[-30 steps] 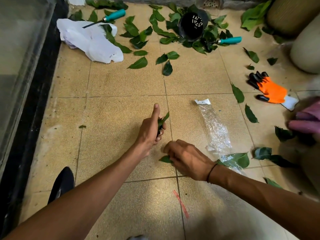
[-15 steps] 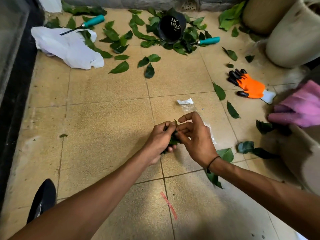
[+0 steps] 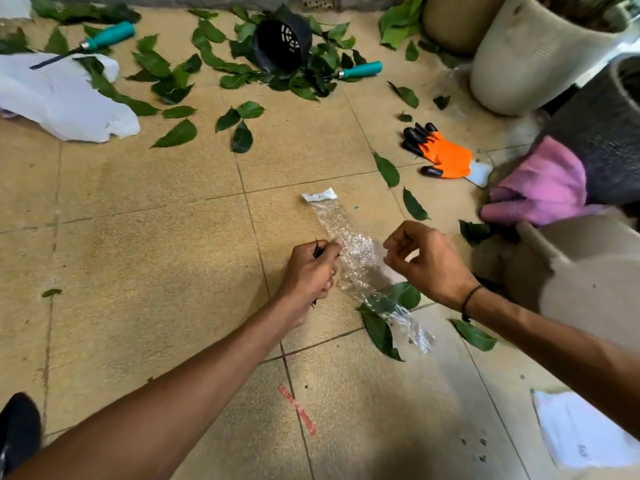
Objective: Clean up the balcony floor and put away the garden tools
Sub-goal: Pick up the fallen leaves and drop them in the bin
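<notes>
The left hand [image 3: 311,268] has its grip curled tight round a bunch of dark leaves [image 3: 317,251], just beside the clear plastic bag [image 3: 360,261] on the floor [image 3: 138,237]. The right hand [image 3: 427,261] hovers above the bag, its grip curled and holding nothing (thumb and forefinger nearly meeting). Loose leaves [image 3: 242,136], two teal-handled tools [image 3: 360,69] and an orange glove [image 3: 446,157] lie farther out.

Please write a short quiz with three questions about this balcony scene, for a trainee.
1. True or false: the left hand grips dark green leaves.
2. What lies nearer the orange and black garden glove: (a) the pink cloth, (b) the white plastic bag?
3. How many teal-handled tools lie on the tan tiled floor?

Key: 1 true. 2 a. 3 two: one by the bag, one by the overturned black plastic pot.
</notes>
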